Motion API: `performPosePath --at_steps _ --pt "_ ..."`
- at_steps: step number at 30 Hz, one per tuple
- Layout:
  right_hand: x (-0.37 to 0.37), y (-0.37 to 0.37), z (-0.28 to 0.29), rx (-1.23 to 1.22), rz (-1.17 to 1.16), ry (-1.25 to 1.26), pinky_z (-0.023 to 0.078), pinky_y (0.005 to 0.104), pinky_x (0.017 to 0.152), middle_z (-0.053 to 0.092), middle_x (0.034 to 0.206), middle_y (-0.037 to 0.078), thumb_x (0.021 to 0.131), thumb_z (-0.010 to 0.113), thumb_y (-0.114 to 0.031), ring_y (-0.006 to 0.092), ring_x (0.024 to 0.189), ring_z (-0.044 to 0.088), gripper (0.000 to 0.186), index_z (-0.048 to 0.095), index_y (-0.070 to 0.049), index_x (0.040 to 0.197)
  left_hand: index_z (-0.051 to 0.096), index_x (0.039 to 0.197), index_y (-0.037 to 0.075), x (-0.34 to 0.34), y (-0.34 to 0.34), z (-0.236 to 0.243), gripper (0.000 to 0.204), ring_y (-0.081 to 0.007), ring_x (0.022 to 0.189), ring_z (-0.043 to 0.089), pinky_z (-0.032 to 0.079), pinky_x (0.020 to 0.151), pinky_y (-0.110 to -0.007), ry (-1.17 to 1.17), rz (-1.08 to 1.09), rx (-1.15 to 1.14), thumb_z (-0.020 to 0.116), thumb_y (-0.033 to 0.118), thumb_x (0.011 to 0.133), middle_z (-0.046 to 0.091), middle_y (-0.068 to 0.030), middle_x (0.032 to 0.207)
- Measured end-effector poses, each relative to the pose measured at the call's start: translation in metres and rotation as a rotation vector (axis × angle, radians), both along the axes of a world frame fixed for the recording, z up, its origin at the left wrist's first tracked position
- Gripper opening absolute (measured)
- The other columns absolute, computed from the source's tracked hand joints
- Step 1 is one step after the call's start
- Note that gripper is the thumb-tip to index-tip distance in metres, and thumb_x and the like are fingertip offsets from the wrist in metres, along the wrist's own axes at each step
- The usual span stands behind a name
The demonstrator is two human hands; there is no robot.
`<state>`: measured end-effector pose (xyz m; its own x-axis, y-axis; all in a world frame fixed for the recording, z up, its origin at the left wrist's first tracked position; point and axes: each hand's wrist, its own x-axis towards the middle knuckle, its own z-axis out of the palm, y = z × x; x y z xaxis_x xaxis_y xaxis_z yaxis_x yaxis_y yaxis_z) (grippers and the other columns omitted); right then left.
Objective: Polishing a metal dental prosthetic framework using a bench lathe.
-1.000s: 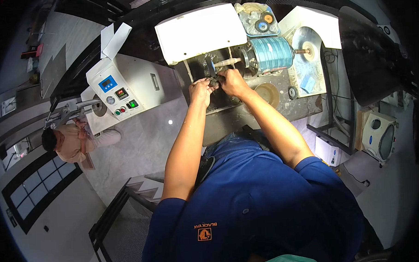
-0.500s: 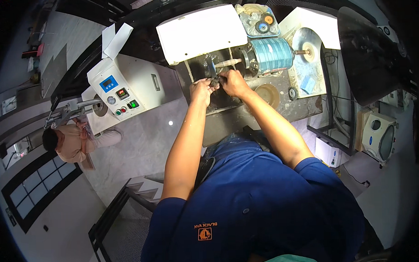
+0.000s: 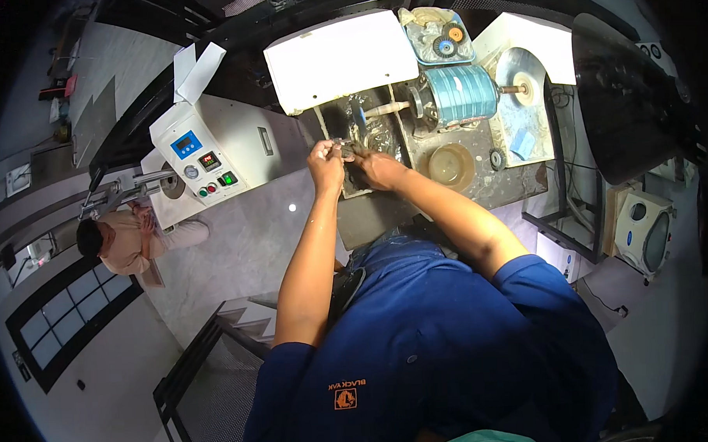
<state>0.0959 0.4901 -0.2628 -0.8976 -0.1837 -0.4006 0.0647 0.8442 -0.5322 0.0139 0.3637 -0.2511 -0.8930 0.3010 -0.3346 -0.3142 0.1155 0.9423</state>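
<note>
Head view, bench from above. My left hand (image 3: pixel 325 161) and right hand (image 3: pixel 377 169) meet over the dark working tray (image 3: pixel 382 134), fingers of both curled around one small dark workpiece (image 3: pixel 346 151) that sits between them, just near of the tapered spindle (image 3: pixel 385 109). Both hands are clenched on it; the piece is largely covered by the fingers, so I cannot tell its exact shape or whether it touches the spindle.

Handling, as I judge it: the workpiece looks small, rigid and light, probably metal, and likely slick with residue from the tray. A two-handed pinch at its opposite ends, as shown, seems the sound hold, with fingertips kept clear of the spindle tip. A small part of this kind could be snatched away if gripped loosely.

Right of the spindle stands the blue ribbed motor (image 3: pixel 460 92), with a pale buffing wheel (image 3: pixel 530 86) on its far-right shaft. Near of the motor lies a round shallow dish (image 3: pixel 450 165). Beyond the tray is a white hood (image 3: pixel 340 58) and, right of it, a clear box of small discs (image 3: pixel 437 35). Left of the tray stands a white control unit (image 3: pixel 207 152) with coloured buttons. Further left, well apart, another person (image 3: pixel 128 238) sits at a separate station.
</note>
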Motion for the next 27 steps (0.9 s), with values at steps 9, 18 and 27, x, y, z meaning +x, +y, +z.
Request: performPosePath --at_steps 9,18,27 --pt "0.023 0.034 0.048 -0.529 -0.395 0.07 0.051 0.0374 0.081 0.065 0.095 0.024 0.071 0.06 -0.013 0.0373 0.083 0.065 0.034 0.066 -0.003 0.103 0.06 0.089 -0.004 0.008 -0.001 -0.006 0.005 -0.0085 0.065 0.057 0.051 0.054 -0.025 -0.048 -0.058 -0.026 0.055 -0.005 0.087 0.063 -0.006 0.077" --pt "0.002 0.034 0.05 -0.448 -0.641 0.204 0.049 0.0399 0.087 0.064 0.097 0.027 0.072 0.058 -0.008 0.0407 0.095 0.062 0.031 0.065 0.006 0.099 0.058 0.093 -0.005 0.013 0.03 0.001 0.007 -0.0152 0.067 0.059 0.05 0.057 -0.028 -0.264 0.079 0.132 0.055 -0.005 0.087 0.061 -0.0087 0.082" --pt "-0.017 0.042 0.037 -0.31 -0.712 0.211 0.048 0.0409 0.087 0.062 0.097 0.028 0.076 0.06 -0.011 0.039 0.097 0.062 0.031 0.066 0.002 0.104 0.057 0.089 -0.01 -0.007 0.042 0.004 0.009 -0.0189 0.056 0.056 0.049 0.052 -0.03 -0.421 0.085 0.136 0.054 -0.005 0.082 0.059 -0.0124 0.077"
